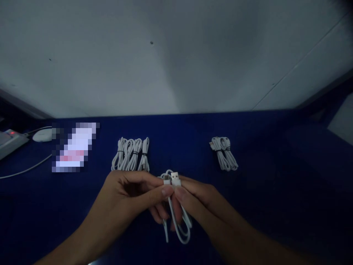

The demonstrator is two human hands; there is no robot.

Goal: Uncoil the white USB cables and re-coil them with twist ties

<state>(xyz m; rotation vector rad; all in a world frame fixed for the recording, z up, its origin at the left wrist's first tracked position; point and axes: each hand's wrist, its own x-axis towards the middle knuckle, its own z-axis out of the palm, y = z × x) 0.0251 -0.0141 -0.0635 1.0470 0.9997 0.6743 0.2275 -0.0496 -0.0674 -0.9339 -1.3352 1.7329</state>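
Observation:
A white USB cable (185,235) is held between my two hands at the front middle, its loops hanging below the fingers. My left hand (138,195) is closed, with thumb and forefinger pinching the smaller plug end. Beside it, my right hand (198,200) is closed on the larger metal USB plug (175,177), which points up and away. Both plugs stand side by side, thumbs nearly touching. Behind my left hand lie several bundled white cables (132,152) with dark ties. Farther right, more tied white cables (224,154) rest on the blue surface.
The blue tabletop (179,136) meets a pale wall (116,73) at the back. On the left are a blurred-out bright phone-like object (75,147), a white adapter (42,135), a power strip (12,141) with a red light, and a white cord (27,171).

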